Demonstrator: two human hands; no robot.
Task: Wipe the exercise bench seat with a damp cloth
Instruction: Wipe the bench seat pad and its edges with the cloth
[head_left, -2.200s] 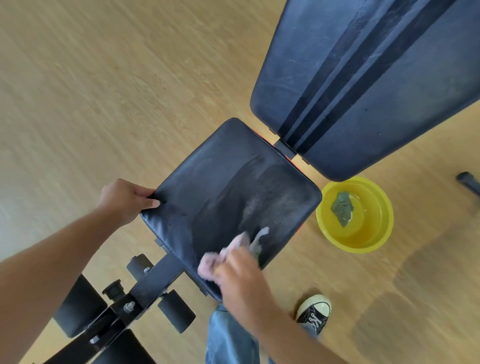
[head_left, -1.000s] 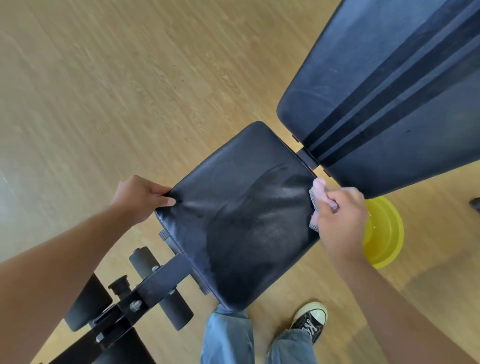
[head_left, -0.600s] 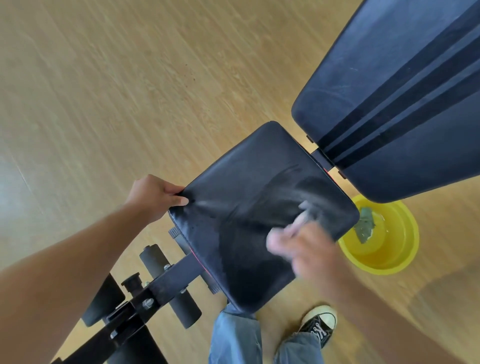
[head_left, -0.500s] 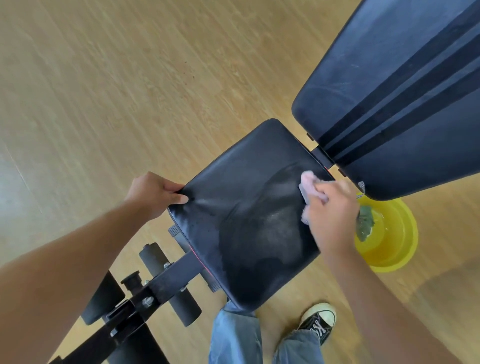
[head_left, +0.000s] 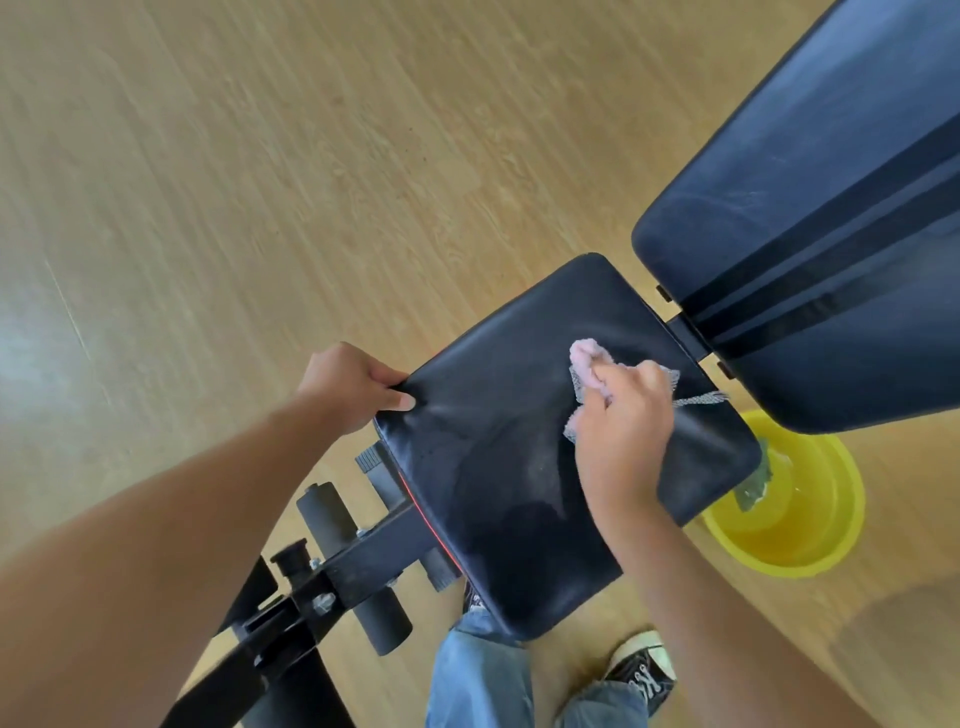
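The right hand (head_left: 621, 441) has its fingers closed on a limp, light damp cloth (head_left: 587, 366) bunched mid-seat (head_left: 493, 467), best gripped wadded, while the left hand (head_left: 348, 389) fingers clamp the seat's left edge.

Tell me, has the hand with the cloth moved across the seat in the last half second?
Yes. The right hand and cloth slid from the backrest edge toward the seat's middle.

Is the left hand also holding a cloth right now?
No. The left hand only grips the bare corner of the seat, while the pink cloth is in the right hand.
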